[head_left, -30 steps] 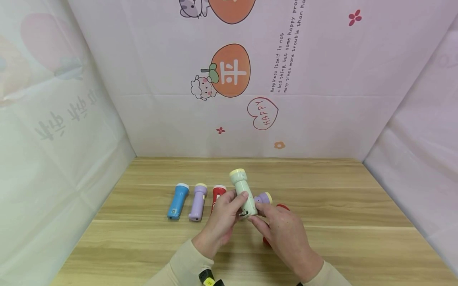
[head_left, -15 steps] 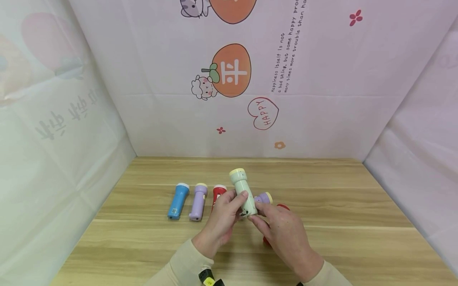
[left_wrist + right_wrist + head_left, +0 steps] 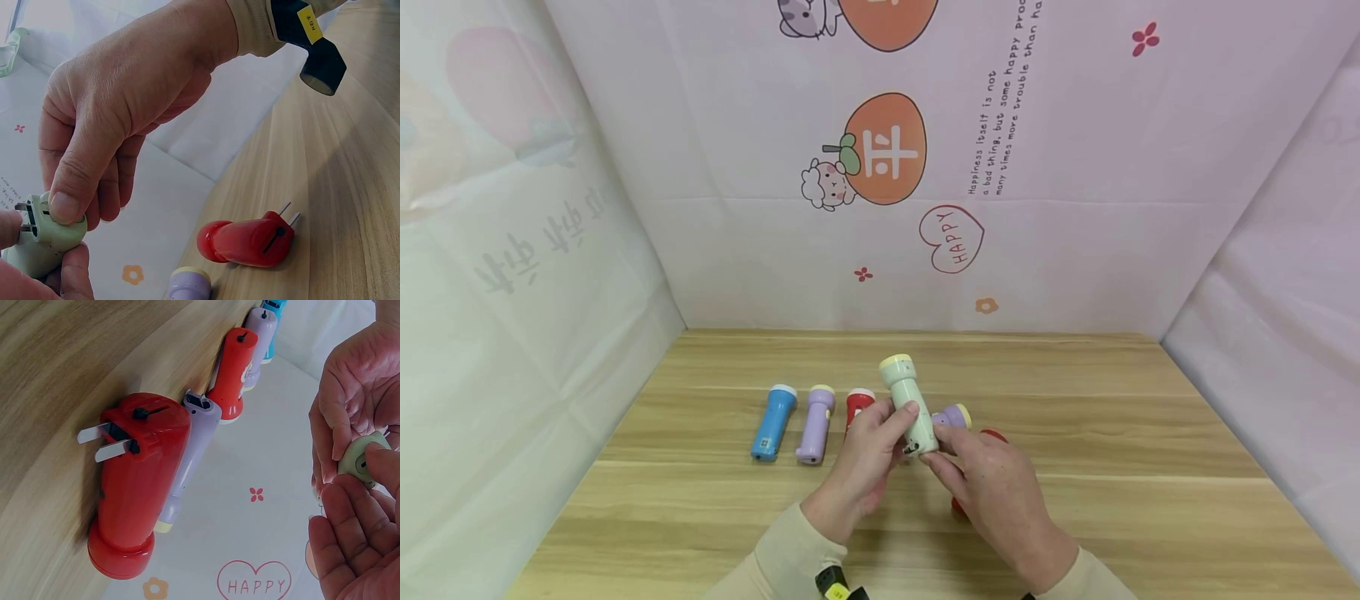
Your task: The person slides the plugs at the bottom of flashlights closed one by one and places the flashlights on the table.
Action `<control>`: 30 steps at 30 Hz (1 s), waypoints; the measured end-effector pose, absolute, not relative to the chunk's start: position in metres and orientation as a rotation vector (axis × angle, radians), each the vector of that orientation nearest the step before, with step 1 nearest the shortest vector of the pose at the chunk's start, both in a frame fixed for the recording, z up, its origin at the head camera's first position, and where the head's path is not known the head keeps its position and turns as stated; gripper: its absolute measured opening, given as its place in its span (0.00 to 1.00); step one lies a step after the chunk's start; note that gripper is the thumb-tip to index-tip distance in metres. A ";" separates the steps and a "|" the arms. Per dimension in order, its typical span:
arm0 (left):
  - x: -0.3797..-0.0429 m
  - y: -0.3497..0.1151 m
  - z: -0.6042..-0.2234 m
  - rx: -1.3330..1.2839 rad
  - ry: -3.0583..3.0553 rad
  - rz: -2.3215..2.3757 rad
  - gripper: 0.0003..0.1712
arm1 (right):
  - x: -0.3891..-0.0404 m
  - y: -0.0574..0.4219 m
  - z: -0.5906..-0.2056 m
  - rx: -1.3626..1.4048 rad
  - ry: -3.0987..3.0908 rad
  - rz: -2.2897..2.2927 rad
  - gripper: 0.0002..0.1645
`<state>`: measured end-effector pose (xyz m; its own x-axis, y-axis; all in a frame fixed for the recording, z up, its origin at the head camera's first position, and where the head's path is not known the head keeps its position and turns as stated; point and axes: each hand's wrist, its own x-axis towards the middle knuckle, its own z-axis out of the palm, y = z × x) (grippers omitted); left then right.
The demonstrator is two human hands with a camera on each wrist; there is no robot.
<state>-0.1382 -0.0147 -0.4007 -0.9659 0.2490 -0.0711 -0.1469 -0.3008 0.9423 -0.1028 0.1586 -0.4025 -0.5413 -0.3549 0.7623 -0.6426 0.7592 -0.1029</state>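
Observation:
A pale green flashlight (image 3: pixel 910 400) with a yellow head rim is held tilted above the table, head pointing away. My left hand (image 3: pixel 861 454) grips its body, thumb laid along the top. At the tail end, my right hand (image 3: pixel 1000 492) pinches it between thumb and fingers. Two plug prongs (image 3: pixel 25 228) stick out at the tail in the left wrist view, beside my left thumb; my right thumb presses on the tail face. In the right wrist view, the flashlight's tail (image 3: pixel 359 461) shows between both hands.
Blue (image 3: pixel 773 422), purple (image 3: pixel 816 423) and red (image 3: pixel 858 404) flashlights lie in a row to the left. Another purple flashlight (image 3: pixel 953 415) and a red one (image 3: pixel 140 494), both with prongs out, lie near my right hand. Printed white cloth walls (image 3: pixel 1037 267) enclose the wooden table (image 3: pixel 1112 417).
The green flashlight's head has shifted very slightly left. Both hands keep the same hold, and the flashlights on the table stay where they were.

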 end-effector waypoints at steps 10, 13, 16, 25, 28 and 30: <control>-0.139 -0.015 -0.402 0.123 1.683 2.351 0.27 | -0.104 0.158 -0.403 0.752 -2.168 0.489 0.24; -0.138 -0.015 -0.402 0.128 1.682 2.350 0.27 | -0.103 0.158 -0.403 0.755 -2.169 0.495 0.24; -0.138 -0.016 -0.402 0.130 1.676 2.353 0.27 | -0.103 0.159 -0.402 0.757 -2.171 0.499 0.25; -0.136 -0.016 -0.400 0.159 1.668 2.365 0.28 | -0.104 0.159 -0.403 0.760 -2.165 0.501 0.25; -0.136 -0.017 -0.400 0.152 1.668 2.361 0.27 | -0.104 0.159 -0.404 0.765 -2.161 0.503 0.25; -0.136 -0.017 -0.400 0.150 1.668 2.360 0.27 | -0.104 0.159 -0.404 0.768 -2.158 0.504 0.25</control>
